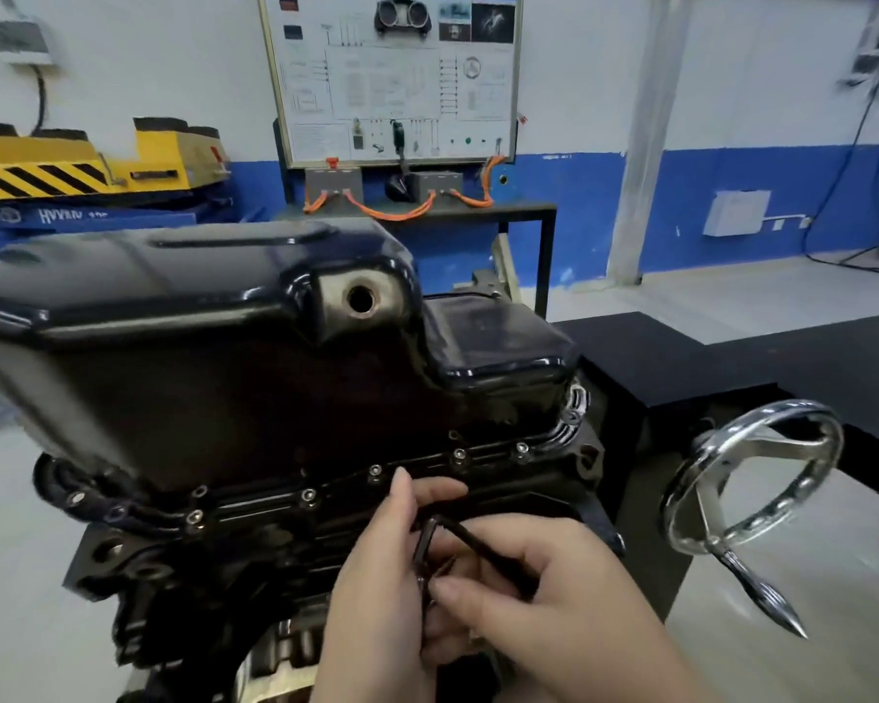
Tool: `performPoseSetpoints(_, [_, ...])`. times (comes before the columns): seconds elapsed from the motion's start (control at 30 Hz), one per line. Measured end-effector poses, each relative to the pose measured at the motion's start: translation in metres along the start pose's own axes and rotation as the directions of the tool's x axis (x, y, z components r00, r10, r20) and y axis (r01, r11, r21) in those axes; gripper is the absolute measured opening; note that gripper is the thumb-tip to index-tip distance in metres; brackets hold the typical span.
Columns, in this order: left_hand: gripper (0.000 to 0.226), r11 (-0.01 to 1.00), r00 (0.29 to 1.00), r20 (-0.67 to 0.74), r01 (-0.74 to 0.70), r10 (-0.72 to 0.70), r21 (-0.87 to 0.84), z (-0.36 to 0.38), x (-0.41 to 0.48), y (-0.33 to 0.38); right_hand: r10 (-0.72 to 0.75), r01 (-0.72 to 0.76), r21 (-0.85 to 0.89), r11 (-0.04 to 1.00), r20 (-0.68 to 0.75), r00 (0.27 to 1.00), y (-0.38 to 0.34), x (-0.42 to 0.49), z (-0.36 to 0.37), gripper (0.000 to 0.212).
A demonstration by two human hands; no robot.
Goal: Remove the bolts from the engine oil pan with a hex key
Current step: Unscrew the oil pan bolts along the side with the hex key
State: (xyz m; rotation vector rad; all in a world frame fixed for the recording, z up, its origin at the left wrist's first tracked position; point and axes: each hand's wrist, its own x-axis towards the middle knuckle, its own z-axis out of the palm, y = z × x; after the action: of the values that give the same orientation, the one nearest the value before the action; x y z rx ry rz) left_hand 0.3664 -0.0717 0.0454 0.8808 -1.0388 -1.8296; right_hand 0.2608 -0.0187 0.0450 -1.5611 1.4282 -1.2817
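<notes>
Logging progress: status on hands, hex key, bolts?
Both left hand and right hand hold hex key. Key clear of bolts, which sit along oil pan rim. Nothing blocking.

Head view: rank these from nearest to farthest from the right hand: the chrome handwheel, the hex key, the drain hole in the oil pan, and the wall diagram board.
1. hex key, gripped in the right hand itself.
2. chrome handwheel, off to its right.
3. drain hole, up on the oil pan, ahead and left.
4. diagram board, on the back wall.
</notes>
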Motion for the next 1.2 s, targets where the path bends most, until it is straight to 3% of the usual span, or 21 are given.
performPoseSetpoints(0.1, [0.047, 1.0, 0.999, 0.024, 0.02, -0.02, 0.003, 0.023, 0.005, -0.003, -0.044, 0.043, -0.034, 0.999, -0.033, 0.999, 0.002, -0.005, -0.019, 0.027])
performPoseSetpoints(0.4, [0.057, 0.995, 0.986, 0.148, 0.086, -0.077, -0.052, 0.068, 0.017, -0.02, -0.002, 0.019, 0.084, 0.996, -0.205, 0.979, 0.018, -0.019, -0.065, 0.031])
performPoseSetpoints(0.6, [0.056, 0.995, 0.979, 0.192, 0.083, -0.071, -0.057, 0.082, 0.024, -0.024, -0.037, 0.031, -0.036, 0.999, -0.196, 0.98, 0.023, -0.019, -0.083, 0.018])
performPoseSetpoints(0.7, [0.047, 0.998, 0.976, 0.21, 0.059, -0.054, -0.018, 0.084, 0.027, -0.023, -0.079, 0.058, -0.085, 0.995, -0.277, 0.958, 0.027, -0.017, -0.088, 0.014])
performPoseSetpoints(0.8, [0.03, 0.996, 0.978, 0.21, -0.023, 0.004, 0.087, 0.082, 0.028, -0.021, -0.092, 0.077, -0.056, 0.995, -0.365, 0.926, 0.035, -0.012, -0.092, 0.009])
performPoseSetpoints(0.93, [0.016, 0.961, 0.966, 0.213, -0.188, 0.144, 0.202, 0.079, 0.027, -0.022, 0.034, 0.077, 0.22, 0.973, -0.463, 0.886, 0.045, -0.003, -0.098, 0.011])
performPoseSetpoints(1.0, [0.011, 0.943, 0.959, 0.178, -0.256, 0.221, 0.211, 0.081, 0.029, -0.026, 0.064, 0.077, 0.307, 0.949, -0.425, 0.903, 0.048, 0.0, -0.098, 0.022])
performPoseSetpoints(1.1, [0.008, 0.904, 0.934, 0.126, -0.355, 0.333, 0.238, 0.085, 0.034, -0.027, 0.062, 0.095, 0.415, 0.905, -0.348, 0.935, 0.049, 0.006, -0.095, 0.018])
performPoseSetpoints(1.2, [0.012, 0.817, 0.884, 0.115, -0.464, 0.454, 0.344, 0.086, 0.041, -0.027, 0.01, 0.118, 0.36, 0.925, -0.333, 0.943, 0.051, 0.011, -0.097, 0.018])
